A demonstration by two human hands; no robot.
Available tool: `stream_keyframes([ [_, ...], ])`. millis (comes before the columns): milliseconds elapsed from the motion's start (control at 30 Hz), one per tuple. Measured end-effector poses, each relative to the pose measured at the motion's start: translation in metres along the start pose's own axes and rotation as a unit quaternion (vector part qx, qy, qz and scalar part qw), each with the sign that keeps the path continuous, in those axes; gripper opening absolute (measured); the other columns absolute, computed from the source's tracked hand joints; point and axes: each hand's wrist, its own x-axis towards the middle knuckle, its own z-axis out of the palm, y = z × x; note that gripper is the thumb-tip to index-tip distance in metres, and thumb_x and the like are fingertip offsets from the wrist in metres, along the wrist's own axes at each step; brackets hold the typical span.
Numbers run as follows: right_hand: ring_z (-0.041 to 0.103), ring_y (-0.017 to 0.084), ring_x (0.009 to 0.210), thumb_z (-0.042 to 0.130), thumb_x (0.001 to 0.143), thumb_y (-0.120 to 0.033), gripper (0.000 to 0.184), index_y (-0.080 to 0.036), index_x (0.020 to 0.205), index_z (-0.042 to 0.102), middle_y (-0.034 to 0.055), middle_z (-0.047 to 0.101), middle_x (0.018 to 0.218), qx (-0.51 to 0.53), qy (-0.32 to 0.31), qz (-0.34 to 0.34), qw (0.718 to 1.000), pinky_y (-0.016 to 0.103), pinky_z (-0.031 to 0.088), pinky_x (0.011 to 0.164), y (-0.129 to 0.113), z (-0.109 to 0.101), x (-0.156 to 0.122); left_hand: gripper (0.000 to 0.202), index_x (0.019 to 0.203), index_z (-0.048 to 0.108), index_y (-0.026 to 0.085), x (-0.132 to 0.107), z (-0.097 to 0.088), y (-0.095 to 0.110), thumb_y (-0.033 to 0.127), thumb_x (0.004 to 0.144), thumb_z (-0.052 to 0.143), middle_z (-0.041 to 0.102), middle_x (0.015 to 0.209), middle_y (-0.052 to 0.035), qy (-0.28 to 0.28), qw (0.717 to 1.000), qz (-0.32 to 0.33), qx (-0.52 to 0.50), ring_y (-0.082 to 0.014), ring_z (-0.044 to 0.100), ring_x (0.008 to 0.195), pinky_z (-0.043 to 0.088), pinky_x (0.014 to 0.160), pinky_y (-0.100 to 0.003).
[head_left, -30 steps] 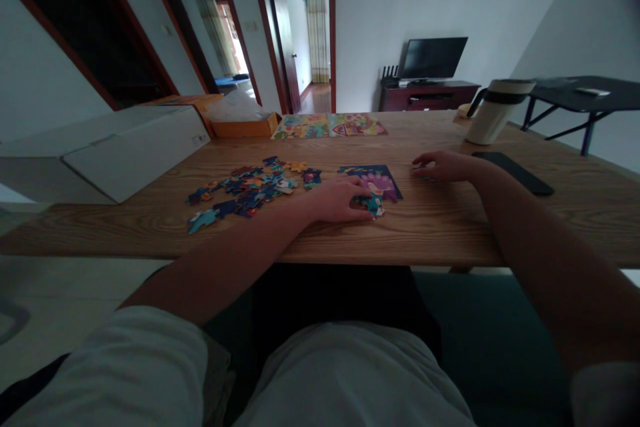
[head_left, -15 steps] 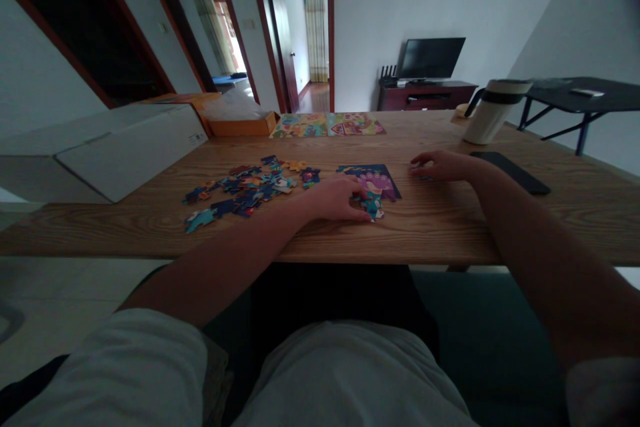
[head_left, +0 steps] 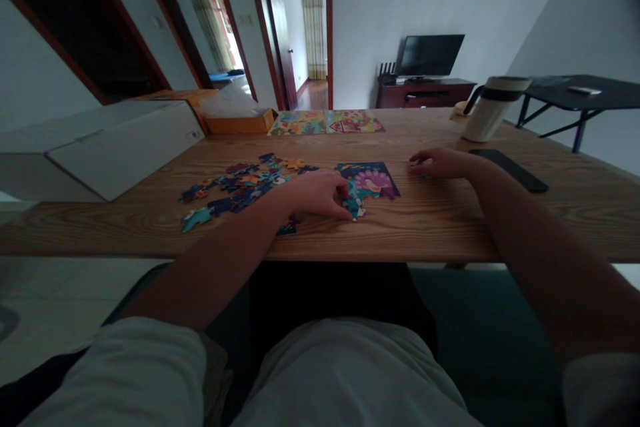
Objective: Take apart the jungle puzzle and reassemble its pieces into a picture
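My left hand (head_left: 320,193) is closed at the lower left of a partly joined jigsaw puzzle (head_left: 377,181), with thumb and fingers on a teal puzzle piece (head_left: 355,207). Dark blue and a purple peacock-like figure show on the joined part. To the right, my right hand (head_left: 440,163) rests on the table with curled fingers over a small puzzle piece (head_left: 423,175), mostly hidden beneath them. A heap of loose puzzle pieces (head_left: 245,181) lies left of my left hand. Dark blue pieces (head_left: 288,227) show partly beside my left forearm.
Two colourful picture sheets (head_left: 300,123) lie at the table's far side. A white box (head_left: 135,147) and an orange tray (head_left: 240,124) holding clear plastic stand at left. On the right are a dark phone-like slab (head_left: 510,170) and a white mug (head_left: 493,113) with a black handle.
My left hand has moved left, and the teal piece has shifted left with it. Dark blue pieces now show beside my left forearm. My right hand has stayed nearly still.
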Motion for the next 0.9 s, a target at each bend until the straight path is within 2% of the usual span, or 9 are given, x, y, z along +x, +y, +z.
stream_keyframes([
  [100,0.070,0.034,0.107,0.061,0.088,-0.058,0.056,-0.027,0.134,0.068,0.0101,0.073,0.125,-0.007,0.004,-0.012,1.000,0.048,0.056,0.096,0.001,0.000,0.000,0.051,0.106,0.073,0.023,-0.001,-0.002,0.001,0.062,0.074,0.075,0.071,0.107,-0.0058,0.011,1.000,0.006,-0.005,-0.0251,0.064,0.100,0.046,0.087,-0.032],
  [233,0.070,0.034,0.110,0.061,0.088,-0.056,0.056,-0.024,0.134,0.068,0.0115,0.072,0.127,-0.001,0.002,-0.006,1.000,0.048,0.054,0.100,0.000,0.000,0.000,0.050,0.114,0.074,0.027,-0.003,-0.003,0.001,0.061,0.077,0.074,0.070,0.112,-0.0055,0.010,0.999,0.028,-0.018,-0.0243,0.064,0.102,0.046,0.089,-0.032],
  [433,0.068,0.035,0.113,0.061,0.088,-0.055,0.057,-0.024,0.135,0.067,0.0123,0.071,0.128,-0.003,0.005,-0.005,1.000,0.049,0.051,0.103,0.000,0.001,0.000,0.051,0.113,0.078,0.027,-0.003,-0.004,0.000,0.065,0.080,0.069,0.069,0.114,-0.0066,0.002,0.999,0.046,-0.008,-0.0248,0.065,0.103,0.046,0.092,-0.032],
  [600,0.067,0.034,0.117,0.061,0.088,-0.058,0.059,-0.024,0.136,0.067,0.0110,0.070,0.131,-0.024,0.005,0.003,1.000,0.047,0.051,0.104,-0.001,0.000,0.000,0.051,0.117,0.075,0.025,-0.004,-0.007,0.004,0.063,0.084,0.066,0.069,0.116,-0.0067,-0.018,0.999,0.042,0.009,-0.0239,0.064,0.105,0.046,0.091,-0.031],
  [900,0.071,0.032,0.106,0.059,0.090,-0.053,0.055,-0.025,0.137,0.066,0.0109,0.072,0.129,-0.005,-0.004,-0.001,1.000,0.047,0.056,0.097,-0.002,-0.001,-0.001,0.051,0.124,0.072,0.028,-0.008,-0.011,0.011,0.062,0.087,0.063,0.067,0.122,-0.0072,-0.035,0.998,0.025,0.039,-0.0249,0.063,0.110,0.045,0.096,-0.033],
])
